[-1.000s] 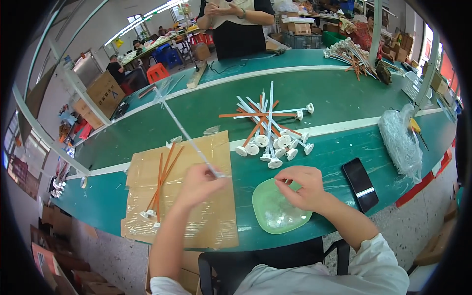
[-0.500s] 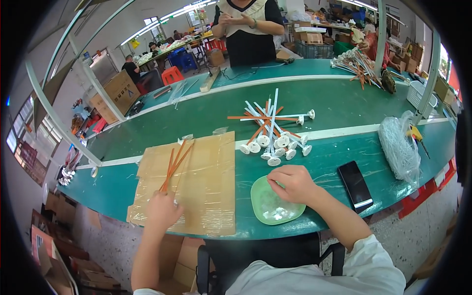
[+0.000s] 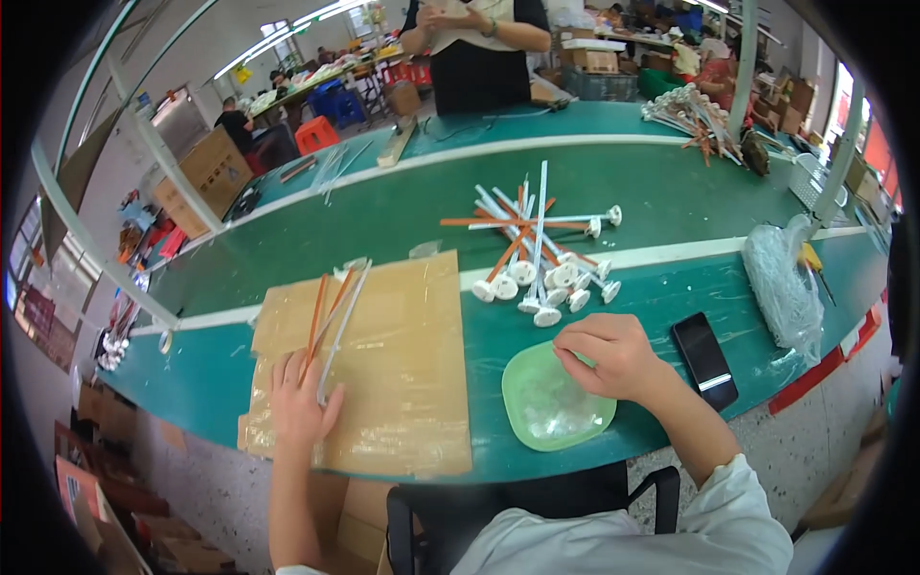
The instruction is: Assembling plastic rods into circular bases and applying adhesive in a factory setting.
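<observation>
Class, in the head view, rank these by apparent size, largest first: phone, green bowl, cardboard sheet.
1. Cardboard sheet
2. Green bowl, partly hidden by the right hand
3. Phone

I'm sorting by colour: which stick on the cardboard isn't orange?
The pale stick, the rightmost one, slanting up from beside the thumb of the left hand; the others on the cardboard are orange.
</observation>
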A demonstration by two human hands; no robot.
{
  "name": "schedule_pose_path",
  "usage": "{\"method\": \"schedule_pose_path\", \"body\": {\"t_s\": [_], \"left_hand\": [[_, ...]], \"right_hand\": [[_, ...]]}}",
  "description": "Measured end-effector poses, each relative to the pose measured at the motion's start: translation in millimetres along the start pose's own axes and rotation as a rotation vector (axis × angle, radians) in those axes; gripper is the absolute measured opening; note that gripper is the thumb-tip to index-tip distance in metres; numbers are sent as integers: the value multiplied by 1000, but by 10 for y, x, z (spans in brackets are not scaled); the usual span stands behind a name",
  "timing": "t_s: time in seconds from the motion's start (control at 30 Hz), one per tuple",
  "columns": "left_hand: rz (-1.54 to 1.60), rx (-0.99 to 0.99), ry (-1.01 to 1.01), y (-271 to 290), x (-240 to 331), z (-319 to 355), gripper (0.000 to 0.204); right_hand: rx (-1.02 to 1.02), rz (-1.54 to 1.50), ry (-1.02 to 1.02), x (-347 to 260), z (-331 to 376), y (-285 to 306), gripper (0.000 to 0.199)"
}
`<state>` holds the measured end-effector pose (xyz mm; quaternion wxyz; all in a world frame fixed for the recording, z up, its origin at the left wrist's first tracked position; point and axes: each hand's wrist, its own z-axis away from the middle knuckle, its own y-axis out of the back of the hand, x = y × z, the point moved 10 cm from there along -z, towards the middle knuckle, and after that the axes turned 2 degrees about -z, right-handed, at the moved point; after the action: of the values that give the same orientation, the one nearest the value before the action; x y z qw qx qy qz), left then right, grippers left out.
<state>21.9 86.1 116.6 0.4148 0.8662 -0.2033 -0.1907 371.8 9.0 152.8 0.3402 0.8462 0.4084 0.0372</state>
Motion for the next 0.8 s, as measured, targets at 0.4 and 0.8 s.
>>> {"method": "schedule_pose_path", "body": {"t_s": [0.4, 0.8], "left_hand": [[724, 304, -52, -498, 1375, -1270, 29], [737, 343, -114, -537, 1484, -1082, 27]], "right_hand": [[-148, 224, -343, 1523, -509, 71, 12], [-488, 155, -1078, 2645, -318, -908, 48]]}}
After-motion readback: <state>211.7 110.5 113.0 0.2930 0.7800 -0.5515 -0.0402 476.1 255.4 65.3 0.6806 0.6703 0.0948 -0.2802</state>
